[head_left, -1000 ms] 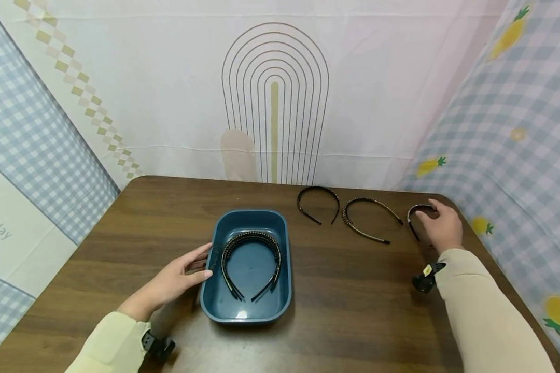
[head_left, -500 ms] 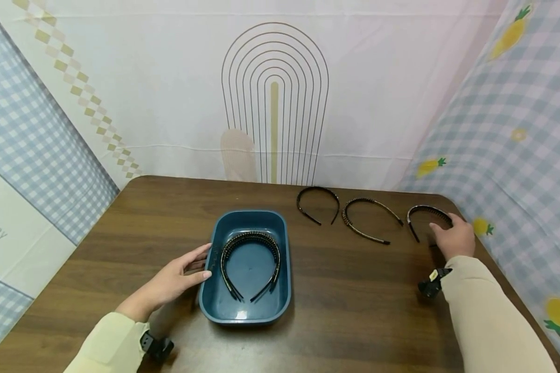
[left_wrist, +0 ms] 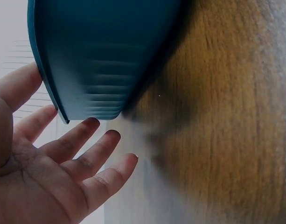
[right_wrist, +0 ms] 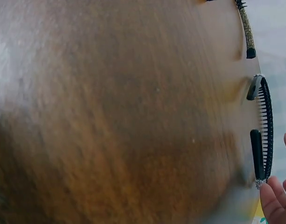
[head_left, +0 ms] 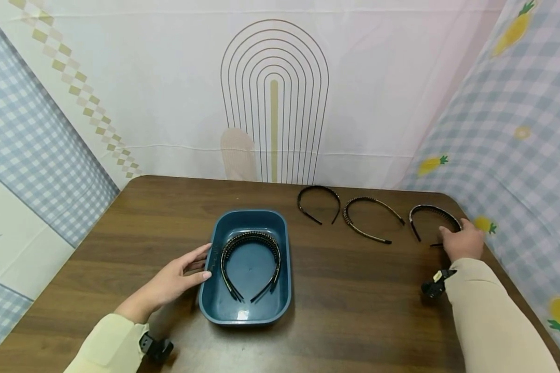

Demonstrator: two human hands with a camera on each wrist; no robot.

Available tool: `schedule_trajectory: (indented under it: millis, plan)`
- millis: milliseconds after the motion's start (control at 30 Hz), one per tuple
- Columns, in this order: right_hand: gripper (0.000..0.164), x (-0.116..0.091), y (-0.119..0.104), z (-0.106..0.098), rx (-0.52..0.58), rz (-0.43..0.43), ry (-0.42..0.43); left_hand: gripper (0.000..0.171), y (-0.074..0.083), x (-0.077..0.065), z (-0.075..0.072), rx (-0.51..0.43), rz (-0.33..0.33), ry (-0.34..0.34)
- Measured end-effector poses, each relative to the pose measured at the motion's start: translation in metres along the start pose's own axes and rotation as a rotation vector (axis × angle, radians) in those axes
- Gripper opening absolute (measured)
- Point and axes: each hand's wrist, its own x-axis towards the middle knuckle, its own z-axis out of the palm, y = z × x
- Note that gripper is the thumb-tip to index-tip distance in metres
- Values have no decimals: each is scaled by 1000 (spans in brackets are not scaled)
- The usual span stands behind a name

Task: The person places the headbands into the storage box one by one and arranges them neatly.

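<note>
The blue tray (head_left: 288, 274) holds several overlapping dark headbands (head_left: 251, 236).

Brown wood-grain table (head_left: 354, 311) — blue tray (head_left: 251, 267) on it, three dark headbands (head_left: 365, 199) toward the right.

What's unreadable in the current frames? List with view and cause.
Head: part of the rightmost headband, behind the right hand.
Head: how many headbands the blue tray holds; they overlap.
Left wrist: the tray's contents, hidden by its wall.
Right wrist: most of the right hand, cut off by the frame edge.
</note>
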Motion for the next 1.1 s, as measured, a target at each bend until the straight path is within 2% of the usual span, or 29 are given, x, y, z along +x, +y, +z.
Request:
schedule_trajectory:
  millis: [300,533,833,1100]
  plan:
    - [66,0,5,-3,-36,38,-26,65,1,-1,0,7,3,-2]
    - [63,3,10,-1,-89,5,9,64,0,-1,-1,10,9,3]
    - [58,1,13,1,-183,-1,-42,65,1,-3,-1,15,-1,1]
    - [56,-1,15,-4,-192,-6,-51,65,0,-1,0,10,5,0]
